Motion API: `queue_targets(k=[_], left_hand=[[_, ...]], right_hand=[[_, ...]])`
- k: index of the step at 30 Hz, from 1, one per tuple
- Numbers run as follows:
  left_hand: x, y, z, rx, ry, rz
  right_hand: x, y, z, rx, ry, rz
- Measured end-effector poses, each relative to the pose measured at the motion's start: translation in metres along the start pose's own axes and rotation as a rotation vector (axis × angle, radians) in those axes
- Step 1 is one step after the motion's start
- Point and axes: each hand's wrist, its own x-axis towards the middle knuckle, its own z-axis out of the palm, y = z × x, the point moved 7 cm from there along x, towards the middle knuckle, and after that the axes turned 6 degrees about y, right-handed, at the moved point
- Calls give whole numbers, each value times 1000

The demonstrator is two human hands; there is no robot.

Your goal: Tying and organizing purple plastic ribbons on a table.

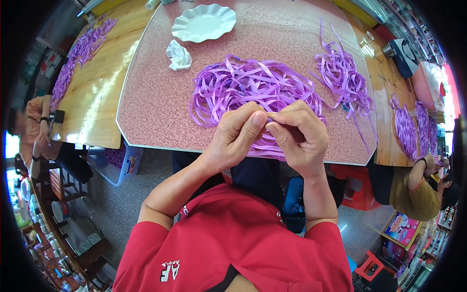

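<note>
A large tangled heap of shiny purple ribbons (272, 80) lies on the pink speckled table in front of me, with darker purple bits among the loops. My left hand (236, 134) and my right hand (304, 136) meet fingertip to fingertip over its near edge. Both are closed in a pinch. Between them a small piece of purple ribbon (270, 119) shows, mostly covered by thumbs and fingers. More ribbon hangs below the hands toward the table's near edge.
A smaller ribbon pile (343, 80) lies at the table's right. A white scalloped plate (204, 23) and a crumpled tissue (179, 56) sit at the far left. Wooden tables (99, 92) flank mine, bearing more ribbons. One person sits on each side. A clear bin (116, 168) stands below left.
</note>
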Motion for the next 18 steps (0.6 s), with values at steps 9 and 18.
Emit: queue_targets(k=[9,18], left_hand=[[-1,18,3,183,29,152],[3,21,6,308,88,263]], right_hand=[[-2,-20,-3,-134,5,-178],[-17,12,6,309,129,444]])
